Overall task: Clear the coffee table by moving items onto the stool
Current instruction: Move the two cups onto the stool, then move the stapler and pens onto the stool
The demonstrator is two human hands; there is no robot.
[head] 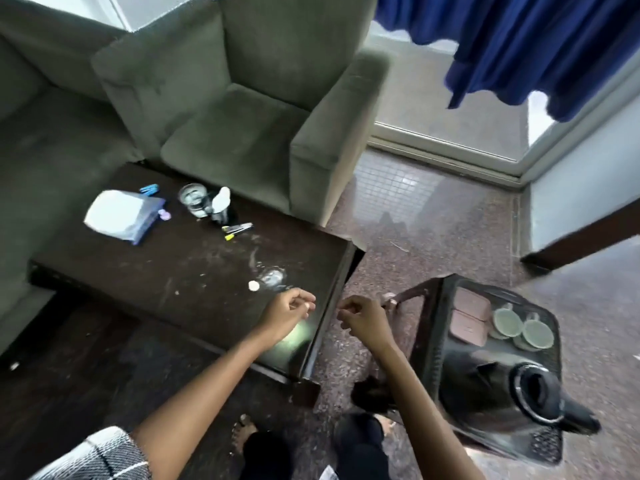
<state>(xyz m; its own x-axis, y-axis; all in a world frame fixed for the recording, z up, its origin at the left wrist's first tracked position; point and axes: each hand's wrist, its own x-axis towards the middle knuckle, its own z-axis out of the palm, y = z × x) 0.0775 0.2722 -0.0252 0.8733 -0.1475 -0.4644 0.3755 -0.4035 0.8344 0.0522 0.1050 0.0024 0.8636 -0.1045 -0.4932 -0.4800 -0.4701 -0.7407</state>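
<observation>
You are holding both hands low in the middle of the frame. Your left hand point(289, 310) is hovering over the near right corner of the tabletop point(173, 268), and its grip is curled in. A tiny white spot is showing at its fingertips, but I cannot tell if it is pinching something. Your right hand point(363, 318) is hanging just past the tabletop's edge, between it and the stool point(433, 341). Its grip is loosely curled, and nothing is showing inside it.

Many things are sitting on the tabletop. A small white round thing point(253, 285) is lying close to your left hand, beside a shiny wet patch point(273, 276). Farther back, toward the left of the frame, a white bag point(117, 214) is lying flat, with a blue clip point(149, 189) just behind it. A glass point(195, 199) and a white bottle point(221, 201) are standing side by side near the green armchair point(242, 126).

The stool is standing at the lower right. It is carrying a black kettle point(533, 393), two pale green cups point(507, 322) and two pink flat pieces point(471, 304).
</observation>
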